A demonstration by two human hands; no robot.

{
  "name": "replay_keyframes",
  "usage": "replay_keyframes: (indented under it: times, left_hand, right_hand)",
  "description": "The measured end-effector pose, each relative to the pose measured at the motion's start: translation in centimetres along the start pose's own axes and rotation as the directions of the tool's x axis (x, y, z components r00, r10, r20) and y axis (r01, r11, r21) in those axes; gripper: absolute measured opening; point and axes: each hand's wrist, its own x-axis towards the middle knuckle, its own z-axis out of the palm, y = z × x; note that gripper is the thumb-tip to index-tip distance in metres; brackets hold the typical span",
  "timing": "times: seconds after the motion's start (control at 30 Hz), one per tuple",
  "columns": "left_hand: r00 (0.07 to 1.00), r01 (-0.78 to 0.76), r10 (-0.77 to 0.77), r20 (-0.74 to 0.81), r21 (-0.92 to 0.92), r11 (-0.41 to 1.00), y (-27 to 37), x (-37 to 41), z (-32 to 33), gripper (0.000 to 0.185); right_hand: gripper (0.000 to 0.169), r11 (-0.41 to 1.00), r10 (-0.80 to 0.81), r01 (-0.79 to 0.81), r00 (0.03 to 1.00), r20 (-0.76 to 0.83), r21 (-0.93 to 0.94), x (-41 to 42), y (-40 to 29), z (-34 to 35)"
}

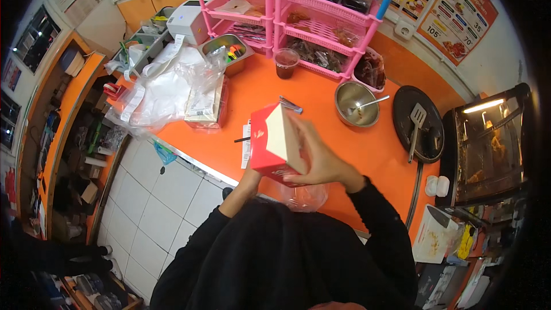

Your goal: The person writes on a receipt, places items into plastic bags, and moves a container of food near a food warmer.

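A red and cream paperboard food box [275,142] is held up above the orange counter [206,150], tilted, with printed writing on its red sides. My right hand [318,155] grips its right side, thumb along the lower edge and fingers up the far side. Most of my left hand [253,179] is hidden behind the box's lower left corner, so its fingers cannot be seen. Below the box, a clear plastic bag [303,198] lies at the counter's near edge. Partly covered by the box are a paper slip [246,148] and a black pen [242,140].
Pink plastic racks [275,30] stand at the back, with a cup of dark sauce [286,63] before them. Rightward are a steel bowl [357,103] with a spoon, a black pan [400,107] with a slotted turner [416,125], and a lit display warmer [486,146]. Plastic bags [172,82] lie left.
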Motion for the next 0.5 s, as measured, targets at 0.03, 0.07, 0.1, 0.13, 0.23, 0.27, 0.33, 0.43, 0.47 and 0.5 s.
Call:
replay_keyframes:
  times: [0.03, 0.07, 0.1, 0.13, 0.23, 0.27, 0.33, 0.43, 0.47, 0.5]
  left_hand:
    - [0.999, 0.002, -0.005, -0.037, -0.075, 0.997, 1.0, -0.1, 0.2, 0.041]
    - [0.997, 0.0, -0.012, -0.081, -0.15, 0.989, 2.6, -0.5, 0.5, 0.041]
    - [0.992, -0.004, -0.025, -0.124, -0.225, 0.974, 3.7, -0.8, 0.4, 0.04]
    - [0.991, -0.007, -0.017, -0.134, -0.174, 0.985, 3.7, -1.0, -1.2, 0.037]
    - [1.0, 0.007, -0.011, -0.023, -0.149, 0.989, 6.9, -2.1, -1.8, 0.029]
    - [0.999, -0.022, 0.016, -0.051, -0.127, 0.992, 8.1, -2.5, -0.3, 0.028]
    - [0.997, -0.033, 0.037, 0.074, -0.054, 0.998, 10.4, -3.0, 2.3, 0.028]
    - [0.962, -0.031, 0.049, 0.268, -0.072, 0.997, 15.0, -3.6, 5.1, 0.029]
    - [0.949, -0.061, 0.078, 0.304, -0.066, 0.996, 16.1, -3.3, 5.6, 0.029]
    - [0.935, -0.092, 0.107, 0.337, -0.06, 0.994, 16.8, -2.9, 5.9, 0.029]
  right_hand:
    - [0.113, 0.997, 0.0, 0.002, 1.0, -0.024, 0.073, -0.1, 0.9, 1.1]
    - [0.111, 1.0, 0.018, -0.017, 0.999, 0.036, -0.026, -0.5, 2.5, 1.6]
    - [0.11, 0.992, 0.042, -0.03, 0.995, 0.095, -0.126, -1.3, 4.2, 1.8]
    - [0.109, 0.974, 0.073, -0.036, 0.985, 0.156, -0.225, -1.7, 4.6, 1.8]
    - [0.106, 0.778, 0.191, 0.044, 0.934, 0.303, -0.627, -3.1, 4.9, 1.7]
    - [0.105, 0.741, 0.248, 0.041, 0.911, 0.33, -0.67, -3.2, 4.8, 2.2]
    - [0.103, 0.648, 0.365, 0.039, 0.861, 0.354, -0.761, -3.3, 4.9, 3.0]
    - [0.093, 0.576, 0.374, 0.002, 0.888, 0.266, -0.817, -4.6, 6.0, 4.1]
    - [0.094, 0.596, 0.379, -0.038, 0.894, 0.24, -0.802, -5.0, 6.9, 4.1]
    - [0.095, 0.618, 0.381, -0.073, 0.899, 0.217, -0.782, -5.4, 7.9, 4.0]
